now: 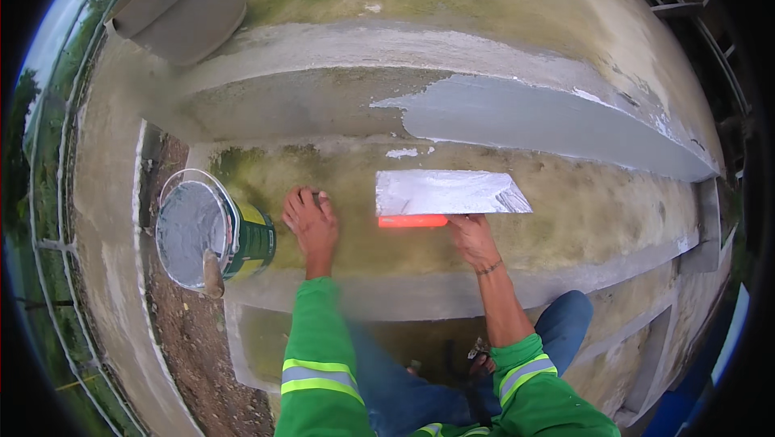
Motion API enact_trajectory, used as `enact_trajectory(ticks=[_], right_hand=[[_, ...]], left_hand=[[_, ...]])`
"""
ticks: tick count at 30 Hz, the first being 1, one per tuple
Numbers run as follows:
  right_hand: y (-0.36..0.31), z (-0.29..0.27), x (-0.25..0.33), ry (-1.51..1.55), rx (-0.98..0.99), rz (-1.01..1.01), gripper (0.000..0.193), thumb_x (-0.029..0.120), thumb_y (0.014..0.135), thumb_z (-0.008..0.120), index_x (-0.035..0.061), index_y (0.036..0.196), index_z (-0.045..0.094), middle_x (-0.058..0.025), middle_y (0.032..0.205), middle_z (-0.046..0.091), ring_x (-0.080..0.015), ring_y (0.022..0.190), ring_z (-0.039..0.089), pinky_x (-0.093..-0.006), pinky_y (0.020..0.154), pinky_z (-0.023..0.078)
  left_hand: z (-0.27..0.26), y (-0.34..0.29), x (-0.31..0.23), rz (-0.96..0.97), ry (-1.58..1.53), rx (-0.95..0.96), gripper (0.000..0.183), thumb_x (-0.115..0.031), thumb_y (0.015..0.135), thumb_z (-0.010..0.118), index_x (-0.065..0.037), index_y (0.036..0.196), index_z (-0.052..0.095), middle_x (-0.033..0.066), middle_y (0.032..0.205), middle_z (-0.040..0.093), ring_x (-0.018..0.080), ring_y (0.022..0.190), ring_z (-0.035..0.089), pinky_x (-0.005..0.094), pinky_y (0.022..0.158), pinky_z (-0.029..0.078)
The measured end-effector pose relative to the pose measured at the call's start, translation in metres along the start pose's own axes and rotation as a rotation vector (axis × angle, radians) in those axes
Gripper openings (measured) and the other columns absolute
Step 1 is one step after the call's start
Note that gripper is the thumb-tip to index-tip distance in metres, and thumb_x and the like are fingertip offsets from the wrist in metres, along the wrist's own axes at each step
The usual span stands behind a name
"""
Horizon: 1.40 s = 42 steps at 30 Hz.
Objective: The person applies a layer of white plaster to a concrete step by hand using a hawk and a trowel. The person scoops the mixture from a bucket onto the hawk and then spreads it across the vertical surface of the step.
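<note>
My right hand (471, 239) grips a plastering trowel (452, 191), its flat silvery blade smeared with pale material and held over the concrete step. The trowel's red-orange handle (412, 220) shows just under the near edge of the blade; the fingers around it are partly hidden. To the left, my left hand (313, 227) is at the mossy step, back of the hand up and fingers curled. Something small and dark shows between its thumb and fingers, too small to name. Beside that hand stands a bucket (255, 235) of grey paste, with a wooden handle (213, 275) sticking out over its rim.
Grey coating (517, 118) covers the right part of the riser behind the step; its left part is bare concrete (299, 106). A large planter (182, 13) stands at the far left. A metal railing (56, 243) and a strip of soil (202, 348) lie at left.
</note>
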State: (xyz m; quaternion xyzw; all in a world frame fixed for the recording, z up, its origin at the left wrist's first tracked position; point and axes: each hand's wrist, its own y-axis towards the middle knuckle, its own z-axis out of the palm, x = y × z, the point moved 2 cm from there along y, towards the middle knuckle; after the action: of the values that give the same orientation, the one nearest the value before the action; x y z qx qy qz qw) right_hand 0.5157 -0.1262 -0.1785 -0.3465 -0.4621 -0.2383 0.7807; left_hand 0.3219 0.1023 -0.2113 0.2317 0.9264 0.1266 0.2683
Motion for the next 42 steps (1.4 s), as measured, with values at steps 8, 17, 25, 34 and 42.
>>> enact_trajectory(ticks=[8, 17, 25, 34, 42], right_hand=[[0.026, 0.038, 0.023, 0.096, 0.169, 0.001, 0.039, 0.007, 0.092, 0.067, 0.0031, 0.128, 0.054, -0.0066, 0.129, 0.058, -0.0198, 0.116, 0.057, -0.0360, 0.090, 0.049], [0.122, 0.073, -0.003, 0.094, 0.267, 0.098, 0.030, 0.025, 0.098, 0.060, 0.0012, 0.116, 0.061, -0.0112, 0.113, 0.066, -0.0202, 0.106, 0.063, -0.0329, 0.073, 0.052], [0.142, 0.092, 0.011, 0.104, 0.279, 0.053, 0.027, 0.026, 0.094, 0.067, 0.0043, 0.111, 0.063, -0.0075, 0.105, 0.067, -0.0175, 0.093, 0.066, -0.0312, 0.061, 0.047], [0.079, 0.148, 0.167, 0.051, 0.346, -0.178, 0.030, 0.025, 0.097, 0.064, -0.0027, 0.106, 0.064, -0.0099, 0.100, 0.069, -0.0143, 0.079, 0.063, -0.0278, 0.057, 0.046], [0.040, 0.125, 0.117, 0.015, 0.258, -0.186, 0.034, 0.029, 0.097, 0.062, -0.0022, 0.112, 0.061, -0.0091, 0.100, 0.068, -0.0167, 0.084, 0.066, -0.0274, 0.059, 0.046]], left_hand=[[-0.003, 0.003, 0.000, -0.029, -0.026, 0.020, 0.022, -0.024, 0.095, 0.053, -0.008, 0.110, 0.055, 0.0142, 0.128, 0.049, 0.0336, 0.127, 0.040, 0.0498, 0.105, 0.028], [0.005, 0.005, -0.003, -0.017, 0.000, 0.012, 0.022, -0.024, 0.094, 0.056, -0.008, 0.109, 0.055, 0.0151, 0.125, 0.050, 0.0342, 0.124, 0.043, 0.0510, 0.102, 0.030], [0.002, 0.003, 0.001, 0.004, 0.030, 0.001, 0.023, -0.027, 0.097, 0.053, -0.011, 0.113, 0.055, 0.0137, 0.126, 0.049, 0.0329, 0.126, 0.041, 0.0484, 0.105, 0.029], [0.004, 0.002, -0.004, -0.003, -0.011, -0.004, 0.023, -0.026, 0.097, 0.051, -0.011, 0.114, 0.055, 0.0129, 0.126, 0.049, 0.0329, 0.125, 0.043, 0.0485, 0.104, 0.029], [0.004, 0.003, -0.001, 0.000, 0.021, -0.014, 0.023, -0.027, 0.097, 0.051, -0.010, 0.111, 0.055, 0.0112, 0.125, 0.050, 0.0323, 0.124, 0.041, 0.0482, 0.104, 0.029]])
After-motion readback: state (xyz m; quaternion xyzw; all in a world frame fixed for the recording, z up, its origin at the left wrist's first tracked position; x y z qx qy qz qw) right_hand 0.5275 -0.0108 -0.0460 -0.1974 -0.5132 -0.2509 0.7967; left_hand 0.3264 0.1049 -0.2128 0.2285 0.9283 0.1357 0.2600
